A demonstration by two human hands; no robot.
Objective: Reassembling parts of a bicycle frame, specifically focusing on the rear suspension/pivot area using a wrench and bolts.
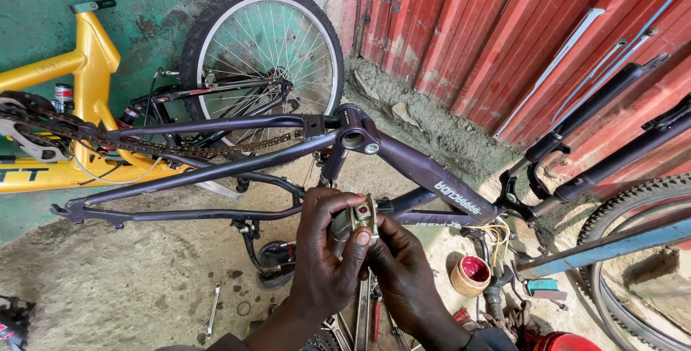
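A dark purple bicycle frame [432, 174] lies upside down across the middle of the head view, its bottom bracket shell [353, 137] facing me. Just below it, my left hand [327, 264] and my right hand [403, 279] together pinch a small metal bracket-like part [363, 216] between thumbs and fingertips. A grey cylindrical piece [338, 225] shows behind my left fingers. A rusty chain [180, 148] hangs along the frame's stays.
A yellow bicycle frame [79, 70] leans on the green wall at left, beside a spoked wheel [263, 56]. Black suspension fork legs [604, 128] rest against the red metal wall. A small tub of red grease [471, 274], a spanner [213, 310], pliers and another tyre [633, 264] lie on the concrete floor.
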